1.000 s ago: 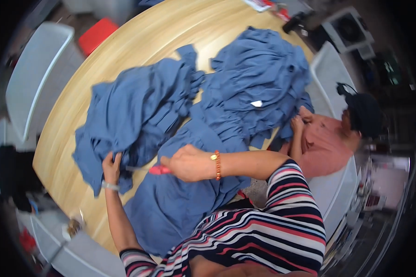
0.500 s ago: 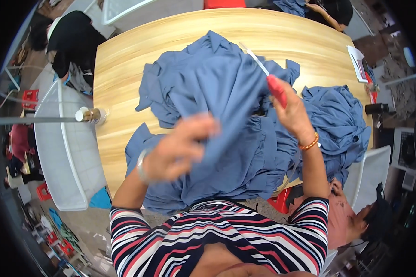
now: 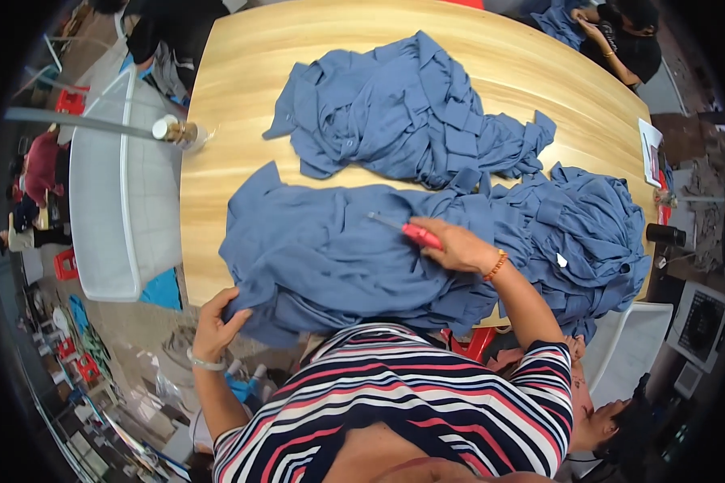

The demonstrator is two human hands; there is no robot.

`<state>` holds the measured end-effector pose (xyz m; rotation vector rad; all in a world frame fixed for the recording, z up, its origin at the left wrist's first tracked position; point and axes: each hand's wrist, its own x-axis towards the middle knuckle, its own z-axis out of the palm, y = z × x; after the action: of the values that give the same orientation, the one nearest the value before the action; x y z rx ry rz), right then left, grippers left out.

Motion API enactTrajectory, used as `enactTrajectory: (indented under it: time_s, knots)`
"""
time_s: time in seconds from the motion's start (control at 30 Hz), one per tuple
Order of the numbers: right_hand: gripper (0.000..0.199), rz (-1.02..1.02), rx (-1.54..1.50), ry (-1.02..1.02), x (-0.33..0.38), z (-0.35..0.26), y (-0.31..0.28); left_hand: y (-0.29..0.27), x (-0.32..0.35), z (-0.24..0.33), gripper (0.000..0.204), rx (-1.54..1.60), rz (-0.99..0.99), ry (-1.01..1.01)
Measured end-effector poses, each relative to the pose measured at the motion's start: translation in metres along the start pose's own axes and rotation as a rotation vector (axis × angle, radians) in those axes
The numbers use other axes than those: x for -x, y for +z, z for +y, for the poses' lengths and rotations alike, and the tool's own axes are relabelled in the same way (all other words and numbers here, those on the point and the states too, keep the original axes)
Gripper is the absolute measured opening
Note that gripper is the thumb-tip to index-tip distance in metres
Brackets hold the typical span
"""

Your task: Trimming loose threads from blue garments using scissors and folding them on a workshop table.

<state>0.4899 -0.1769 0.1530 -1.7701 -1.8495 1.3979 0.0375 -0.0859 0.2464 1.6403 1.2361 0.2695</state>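
A blue garment (image 3: 338,258) lies spread flat on the near half of the wooden table (image 3: 217,161), directly before the person. The left hand (image 3: 217,322), at about 7 o'clock from the garment's middle, is closed on its near-left corner at the table edge. The right hand (image 3: 459,245), at 3 o'clock, rests on the cloth, fingers curled round a red-handled tool (image 3: 407,231) whose thin metal tip points toward 10 o'clock; the tip's exact shape is too small to make out.

A crumpled heap of blue garments (image 3: 411,121) sits at 12 o'clock, just beyond the spread one. A second pile (image 3: 588,233) lies at 3 o'clock, bearing a small white label (image 3: 561,260), print unreadable. White paper sheets (image 3: 648,149) lie at the table's far-right edge, partly cut off. A dark cylindrical container (image 3: 666,234) stands off the right edge. A white bin (image 3: 113,201) stands at 9 o'clock beside the table.

Another person (image 3: 620,32) sits at 1 o'clock, mostly out of view. The garment's near edge is hidden by the striped shirt (image 3: 395,410).
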Motion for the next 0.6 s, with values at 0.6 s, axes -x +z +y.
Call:
enactTrajectory:
  time_s: [0.6]
  knots:
    - [0.038,0.3,0.268,0.281,0.145,-0.067,-0.082,-0.03,0.03,0.047,0.036,-0.128,0.042,0.0]
